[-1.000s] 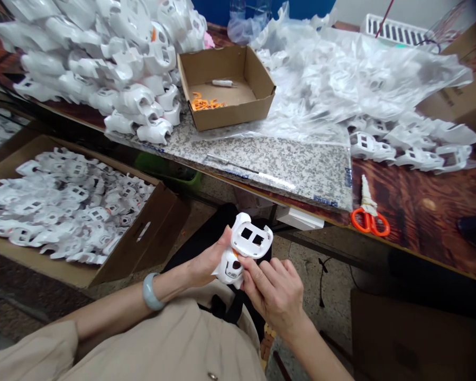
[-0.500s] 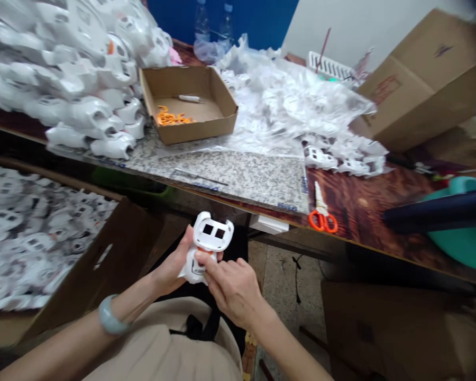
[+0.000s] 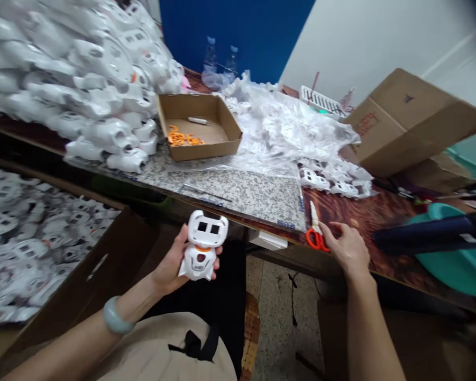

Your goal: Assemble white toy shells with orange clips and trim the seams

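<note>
My left hand (image 3: 170, 267) is wrapped round a white plastic toy figure (image 3: 199, 263). Its head has two square black eye openings, and an orange ring shows at the neck. The figure is upright over my lap, face up towards me. My right hand (image 3: 348, 250) is over the table's front edge, fingers apart, right beside the orange-handled scissors (image 3: 316, 239). Its fingertips come up to the handles; whether they touch cannot be made out. The scissors lie with their blades pointing away from me.
A cardboard tray (image 3: 206, 152) holds orange rings and a white pen-like tool. White plastic shells (image 3: 111, 135) are heaped at left, more fill a box (image 3: 115, 233) below. Plastic bags (image 3: 285, 127) cover parts behind. A teal basin (image 3: 452, 259) and dark tube (image 3: 420, 235) are at right.
My right hand has left the toy figure and moved right to the scissors. My left hand still holds the figure, now with its front uncovered. The camera view has tilted up slightly.
</note>
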`<state>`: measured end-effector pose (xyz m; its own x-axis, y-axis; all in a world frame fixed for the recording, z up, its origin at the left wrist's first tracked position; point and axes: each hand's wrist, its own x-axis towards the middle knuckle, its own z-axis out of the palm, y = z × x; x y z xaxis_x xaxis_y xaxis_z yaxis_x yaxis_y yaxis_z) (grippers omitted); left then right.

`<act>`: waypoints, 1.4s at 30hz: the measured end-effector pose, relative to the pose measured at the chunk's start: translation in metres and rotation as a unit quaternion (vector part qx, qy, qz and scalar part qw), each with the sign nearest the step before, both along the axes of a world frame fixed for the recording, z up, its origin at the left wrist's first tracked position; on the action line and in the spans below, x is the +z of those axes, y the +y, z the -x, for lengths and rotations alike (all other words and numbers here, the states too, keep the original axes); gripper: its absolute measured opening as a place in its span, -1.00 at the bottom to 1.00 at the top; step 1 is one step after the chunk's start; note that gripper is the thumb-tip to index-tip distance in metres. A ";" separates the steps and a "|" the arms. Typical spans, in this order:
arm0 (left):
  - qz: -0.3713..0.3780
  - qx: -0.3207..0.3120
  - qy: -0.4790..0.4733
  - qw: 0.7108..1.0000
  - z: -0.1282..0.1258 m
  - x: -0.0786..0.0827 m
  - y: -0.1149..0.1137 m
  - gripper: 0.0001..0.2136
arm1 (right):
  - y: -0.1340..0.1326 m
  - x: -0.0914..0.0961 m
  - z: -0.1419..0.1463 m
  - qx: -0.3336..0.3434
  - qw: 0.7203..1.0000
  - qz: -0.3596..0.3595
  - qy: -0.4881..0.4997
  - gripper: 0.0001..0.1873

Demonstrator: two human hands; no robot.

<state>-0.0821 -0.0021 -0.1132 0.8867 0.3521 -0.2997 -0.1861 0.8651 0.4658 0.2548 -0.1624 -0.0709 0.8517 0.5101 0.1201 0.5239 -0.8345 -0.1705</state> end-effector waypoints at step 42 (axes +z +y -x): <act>-0.129 -0.028 0.095 0.987 -0.018 0.008 -0.011 -0.26 | 0.059 0.010 0.190 0.455 0.744 -0.347 0.344 -0.80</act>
<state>-0.0639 -0.0133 -0.1049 0.8428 0.3912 -0.3696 -0.0298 0.7195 0.6938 0.0650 -0.1033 -0.0609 0.1721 0.9322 0.3183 0.4083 0.2266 -0.8843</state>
